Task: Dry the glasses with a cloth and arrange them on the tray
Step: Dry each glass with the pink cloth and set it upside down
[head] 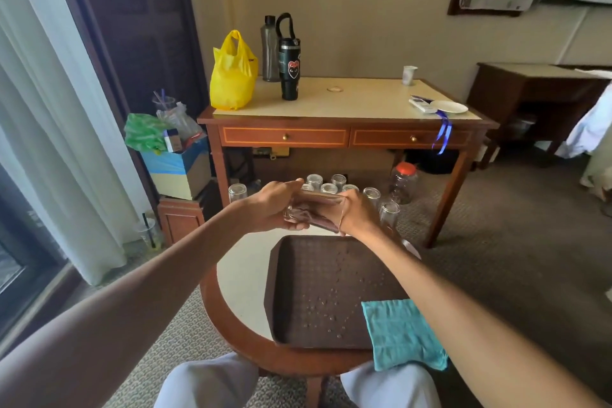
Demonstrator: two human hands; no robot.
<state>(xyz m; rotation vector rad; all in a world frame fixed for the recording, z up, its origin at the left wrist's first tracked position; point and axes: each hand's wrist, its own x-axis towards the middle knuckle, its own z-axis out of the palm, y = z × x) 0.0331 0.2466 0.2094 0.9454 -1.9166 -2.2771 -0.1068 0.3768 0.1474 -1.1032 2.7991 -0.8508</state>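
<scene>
Two hands hold one glass [314, 212] on its side in the air, just above the far edge of the tray [291, 291]. The left hand [271, 205] grips the thick base end, fingers curled beneath and thumb stretched along the top. The right hand [359, 212] meets the mouth end with its back to the camera. Its fingers are hidden behind the glass, so its grip cannot be told.

The brown tray lies on a round table [228, 305] near the person and carries no glasses. Water droplets [326, 303] are scattered over its surface. A teal cloth [397, 334] lies flat over the tray's near right corner and overhangs the edge, partly under the right forearm.

Several more glasses [337, 180] stand mouth-down on the floor past the hands, beneath the far table [364, 99]. A jar with a red lid [402, 182] stands to their right. A yellow bag [231, 73] and a black tumbler [289, 69] stand on the far table's left end.
</scene>
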